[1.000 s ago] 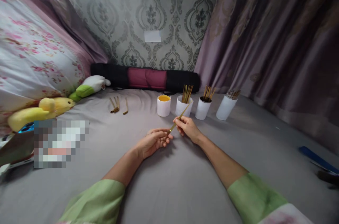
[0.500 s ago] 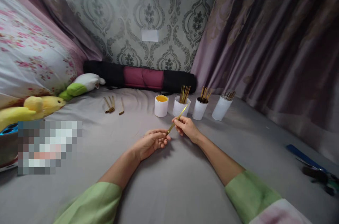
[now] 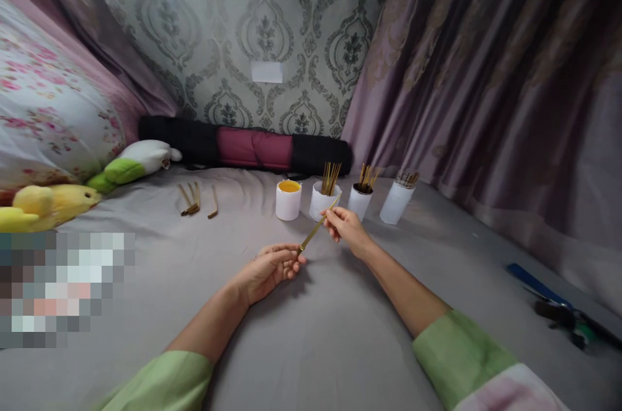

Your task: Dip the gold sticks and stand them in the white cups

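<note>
A slim gold strip [image 3: 313, 234], tapering at its upper end, slants between my two hands. My left hand [image 3: 272, 268] pinches its lower end, where a small thicker part shows. The fingers of my right hand [image 3: 347, 229] are closed round its upper part, and the thin tip sticks out above them. Just beyond my right hand stands a white cup [image 3: 318, 200] of upright gold sticks. A white cup with a yellow inside [image 3: 288, 203] is to its left. On its right are a cup with a dark inside [image 3: 359, 203] and a tilted white cup [image 3: 396, 205], both holding sticks.
Several loose gold sticks with dark ends [image 3: 190, 200] lie on the grey sheet [image 3: 291, 346], one [image 3: 212, 203] apart. Plush toys [image 3: 131, 161] lie left, a long black and maroon bag [image 3: 253, 148] along the wall, a blue object [image 3: 537, 282] and dark items right.
The view has shifted slightly right and up. My right hand has slid up the gold strip toward its tip, a little away from my left hand, which keeps its hold.
</note>
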`<move>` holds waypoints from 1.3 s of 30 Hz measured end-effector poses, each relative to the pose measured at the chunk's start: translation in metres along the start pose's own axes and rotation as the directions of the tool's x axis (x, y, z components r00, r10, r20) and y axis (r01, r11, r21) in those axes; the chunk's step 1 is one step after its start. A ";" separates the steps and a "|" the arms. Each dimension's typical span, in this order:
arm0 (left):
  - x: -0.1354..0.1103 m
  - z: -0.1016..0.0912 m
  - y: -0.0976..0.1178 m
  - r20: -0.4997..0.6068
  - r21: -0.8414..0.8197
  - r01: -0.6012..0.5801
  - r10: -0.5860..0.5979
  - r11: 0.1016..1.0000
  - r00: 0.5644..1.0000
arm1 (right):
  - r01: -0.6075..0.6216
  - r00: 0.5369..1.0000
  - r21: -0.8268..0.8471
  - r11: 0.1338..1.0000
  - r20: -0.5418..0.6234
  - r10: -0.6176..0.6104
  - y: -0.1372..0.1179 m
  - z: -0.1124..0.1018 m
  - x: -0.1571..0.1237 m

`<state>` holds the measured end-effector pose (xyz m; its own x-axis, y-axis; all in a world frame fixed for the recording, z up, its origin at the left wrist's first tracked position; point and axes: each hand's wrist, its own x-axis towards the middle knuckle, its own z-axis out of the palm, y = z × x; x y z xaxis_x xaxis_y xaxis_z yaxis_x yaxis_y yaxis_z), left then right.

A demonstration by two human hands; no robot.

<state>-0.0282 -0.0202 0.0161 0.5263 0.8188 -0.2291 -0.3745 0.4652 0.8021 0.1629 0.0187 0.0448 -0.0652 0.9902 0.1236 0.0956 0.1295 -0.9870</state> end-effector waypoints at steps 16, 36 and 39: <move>-0.001 0.001 -0.001 -0.029 0.009 -0.006 0.007 1.000 1.000 | 0.046 0.983 0.014 0.999 -0.181 -0.042 -0.016 -0.020 0.015; -0.002 0.000 -0.001 -0.030 0.002 -0.010 0.010 1.000 1.000 | -0.014 0.973 0.099 0.995 -0.228 0.036 -0.017 -0.031 0.012; -0.001 -0.001 -0.001 -0.022 -0.003 -0.008 0.007 1.000 1.000 | -0.015 0.972 0.111 0.994 -0.230 0.041 -0.018 -0.031 0.012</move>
<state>-0.0292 -0.0212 0.0144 0.5067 0.8294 -0.2351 -0.3805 0.4599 0.8023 0.1913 0.0297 0.0670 0.1692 0.9801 0.1035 -0.0143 0.1075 -0.9941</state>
